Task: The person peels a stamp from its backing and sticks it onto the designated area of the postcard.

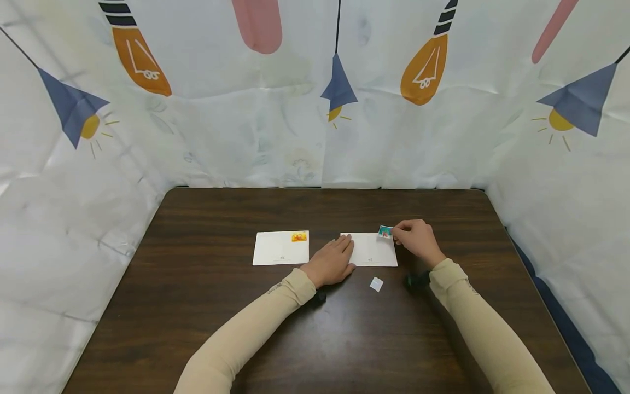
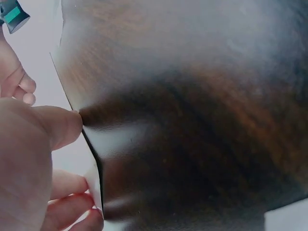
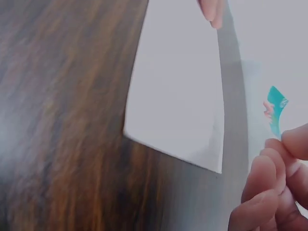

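Note:
My right hand (image 1: 417, 241) pinches a teal stamp (image 1: 385, 232) between thumb and fingertips, over the top right corner of a white envelope (image 1: 372, 253). In the right wrist view the stamp (image 3: 276, 108) looks bent and stands up from the fingertips. My left hand (image 1: 331, 261) lies on the left edge of that envelope with fingers extended. The left wrist view has its thumb (image 2: 65, 126) and fingers along the envelope's edge. A second white envelope (image 1: 278, 253) lies to the left, with an orange-yellow stamp (image 1: 298, 237) in its top right corner.
A small square of white paper (image 1: 376, 284) lies on the dark wooden table (image 1: 206, 317), nearer me than the right envelope. A white curtain (image 1: 236, 142) printed with lamps and bulbs hangs round the table's back and sides.

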{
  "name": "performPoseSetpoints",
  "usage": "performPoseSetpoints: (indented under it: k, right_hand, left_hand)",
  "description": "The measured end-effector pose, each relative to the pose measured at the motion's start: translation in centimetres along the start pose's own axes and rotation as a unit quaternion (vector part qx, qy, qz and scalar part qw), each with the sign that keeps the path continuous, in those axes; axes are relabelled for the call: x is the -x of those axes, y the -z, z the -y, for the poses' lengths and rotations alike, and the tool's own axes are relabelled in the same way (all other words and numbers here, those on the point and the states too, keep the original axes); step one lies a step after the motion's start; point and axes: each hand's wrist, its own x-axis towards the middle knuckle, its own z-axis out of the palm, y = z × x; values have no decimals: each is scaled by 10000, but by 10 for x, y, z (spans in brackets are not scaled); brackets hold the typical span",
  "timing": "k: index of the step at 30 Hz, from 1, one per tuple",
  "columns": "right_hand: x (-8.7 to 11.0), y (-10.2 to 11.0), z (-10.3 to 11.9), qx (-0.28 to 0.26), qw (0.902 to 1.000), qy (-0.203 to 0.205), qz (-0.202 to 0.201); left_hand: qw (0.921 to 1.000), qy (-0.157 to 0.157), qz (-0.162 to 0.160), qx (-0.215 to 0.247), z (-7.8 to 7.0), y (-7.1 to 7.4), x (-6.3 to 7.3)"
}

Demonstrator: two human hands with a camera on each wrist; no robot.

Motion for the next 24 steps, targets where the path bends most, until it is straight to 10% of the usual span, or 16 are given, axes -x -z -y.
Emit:
performPoseSetpoints:
  k: [12,24]
  right_hand:
    - [-12,0,-5,-1301,9851,-608,950]
    - [-21,3,-9,-785,9878,-629,1190]
  left_hand:
    - [9999,-23,9,-103,-1,1,1]
    - [9999,-43,-29,-125,-2,8,4]
